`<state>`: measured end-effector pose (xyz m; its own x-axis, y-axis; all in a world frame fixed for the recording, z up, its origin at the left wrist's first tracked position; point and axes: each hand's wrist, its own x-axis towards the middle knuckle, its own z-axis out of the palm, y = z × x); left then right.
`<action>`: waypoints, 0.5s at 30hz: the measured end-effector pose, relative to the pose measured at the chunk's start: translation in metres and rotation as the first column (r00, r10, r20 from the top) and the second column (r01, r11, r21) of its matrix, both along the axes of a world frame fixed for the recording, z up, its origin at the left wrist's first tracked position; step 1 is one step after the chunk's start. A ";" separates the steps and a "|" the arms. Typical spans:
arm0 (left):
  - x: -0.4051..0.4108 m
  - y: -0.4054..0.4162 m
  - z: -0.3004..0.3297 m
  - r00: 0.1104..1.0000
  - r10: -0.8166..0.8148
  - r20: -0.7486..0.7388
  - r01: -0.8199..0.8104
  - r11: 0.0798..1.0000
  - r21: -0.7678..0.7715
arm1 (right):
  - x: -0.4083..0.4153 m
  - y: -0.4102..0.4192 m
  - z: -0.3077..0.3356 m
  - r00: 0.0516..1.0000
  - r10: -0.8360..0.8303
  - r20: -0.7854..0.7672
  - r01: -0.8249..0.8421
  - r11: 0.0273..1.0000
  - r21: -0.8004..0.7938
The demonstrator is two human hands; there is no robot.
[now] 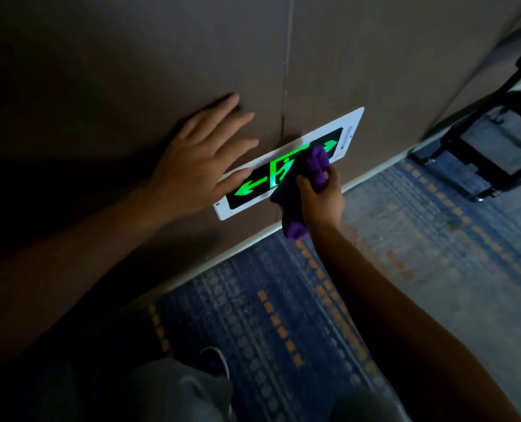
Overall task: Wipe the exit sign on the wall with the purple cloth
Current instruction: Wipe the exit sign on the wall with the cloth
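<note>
We crouch low by the wall (131, 71), because the exit sign (349, 129) sits close to the floor, just above the pale skirting strip (192, 271). Our left hand (198, 166) lies flat and spread wide against the wall, holding nothing; its lower fingers reach onto the left end of the sign, near the glowing left arrow (250, 185). We judge that it is there to brace our weight while we lean in, and perhaps to steady the plate under the rubbing. Our right hand (321, 196) is closed around the purple cloth (312, 166), which is bunched so that a thick pad sticks out above the fingers and presses on the sign's face between the running-figure symbol (279, 169) and the right arrow (330, 145). A loose tail of cloth hangs below this hand, past the sign's lower edge. Bunching gives a firm pad for rubbing, which suits a smooth lit panel. The light is dim, so we cannot tell whether the cloth is damp or whether any dust shows on the sign. The stretch to the left of our right hand, towards our left hand, looks uncovered, and we judge the wipe to be in mid course. Beyond our right hand, further along the patterned carpet (405, 269), stands a dark trolley frame (496, 147), well apart from the work.
</note>
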<state>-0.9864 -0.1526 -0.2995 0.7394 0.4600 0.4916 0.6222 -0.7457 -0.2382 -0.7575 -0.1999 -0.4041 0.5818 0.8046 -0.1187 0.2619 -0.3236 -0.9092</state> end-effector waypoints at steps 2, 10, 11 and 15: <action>-0.003 0.003 -0.011 0.997 0.006 -0.075 0.002 0.993 0.115 | -0.006 0.013 -0.011 1.000 -0.011 0.018 0.009 0.996 0.092; -0.032 -0.021 -0.008 0.989 0.074 -0.126 -0.019 0.920 0.393 | 0.008 0.043 -0.012 0.980 -0.197 -0.027 0.191 0.888 0.419; -0.042 -0.022 0.002 0.983 0.073 -0.170 0.006 0.906 0.424 | 0.006 0.043 -0.012 0.978 -0.201 -0.048 0.201 0.866 0.458; -0.070 -0.008 0.032 0.931 0.290 -0.222 -0.154 0.863 0.482 | -0.028 0.050 -0.013 0.990 -0.125 -0.069 0.143 0.846 0.514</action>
